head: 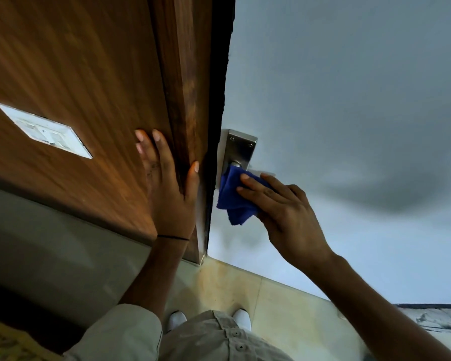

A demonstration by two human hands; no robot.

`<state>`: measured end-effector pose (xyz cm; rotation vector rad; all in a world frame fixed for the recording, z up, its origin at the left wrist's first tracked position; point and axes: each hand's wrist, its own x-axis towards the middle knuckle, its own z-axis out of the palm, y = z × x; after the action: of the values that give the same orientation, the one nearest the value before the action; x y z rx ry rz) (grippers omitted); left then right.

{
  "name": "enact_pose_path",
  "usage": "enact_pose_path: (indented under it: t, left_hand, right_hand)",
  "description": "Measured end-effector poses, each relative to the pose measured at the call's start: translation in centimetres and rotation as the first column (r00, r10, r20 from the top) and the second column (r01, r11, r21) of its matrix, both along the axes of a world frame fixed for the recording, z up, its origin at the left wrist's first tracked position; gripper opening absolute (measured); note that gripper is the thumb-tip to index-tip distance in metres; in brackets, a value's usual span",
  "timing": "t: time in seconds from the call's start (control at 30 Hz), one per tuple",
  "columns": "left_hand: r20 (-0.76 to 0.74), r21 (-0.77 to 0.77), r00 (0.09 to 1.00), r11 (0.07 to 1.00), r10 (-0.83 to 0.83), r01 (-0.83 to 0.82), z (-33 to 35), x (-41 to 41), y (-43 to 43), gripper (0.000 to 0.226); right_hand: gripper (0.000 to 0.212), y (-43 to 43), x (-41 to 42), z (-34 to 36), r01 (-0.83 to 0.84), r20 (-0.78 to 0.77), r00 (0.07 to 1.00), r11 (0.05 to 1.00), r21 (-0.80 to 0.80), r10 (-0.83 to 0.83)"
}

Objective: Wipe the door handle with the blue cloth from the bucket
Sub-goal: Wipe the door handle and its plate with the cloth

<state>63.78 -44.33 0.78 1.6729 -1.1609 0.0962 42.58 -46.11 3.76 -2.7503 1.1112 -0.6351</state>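
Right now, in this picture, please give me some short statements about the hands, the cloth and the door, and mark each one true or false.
1. The right hand presses the blue cloth onto the door handle. True.
2. The left hand holds a bucket. False: it lies flat with open fingers on the wooden door frame; no bucket is visible.
3. The cloth covers the whole metal plate. False: the upper plate with its screws shows.
4. A white switch plate sits on the wooden panel. True.
5. The left wrist carries a thin black band. True.
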Motion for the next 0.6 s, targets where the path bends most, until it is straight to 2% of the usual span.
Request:
enact_pose_path:
  t: [0.2,0.33,0.47,0.6]
  left_hand:
    - [-0.032,-0.030,0.999,1.000,0.003,-0.004,-0.2,-0.4,-0.4,0.072]
    - [-0.004,-0.016,1.000,1.000,0.015,-0.015,-0.3,0.0,-0.4,0.073]
    - [-0.003,-0.007,1.000,1.000,0.020,-0.020,-0.3,-0.1,-0.3,0.074]
    - [-0.004,-0.015,1.000,1.000,0.002,-0.002,0.0,-0.1,-0.1,0.073]
  right_hand:
    - [0.038,-0.6,5.0,0.3,0.038,-0.031,0.999,0.998,-0.046,-0.040]
    - [0.039,-0.7,2.7,0.3,-0.036,-0.023,0.999,0.999,-0.016,0.035]
    - [0.041,-0.4,-0.8,0.2,-0.034,0.042,0.999,0.997,0.062,0.032]
    - [0.040,-0.8,1.3,0.3,-0.026,0.056,0.998,0.998,0.056,0.023]
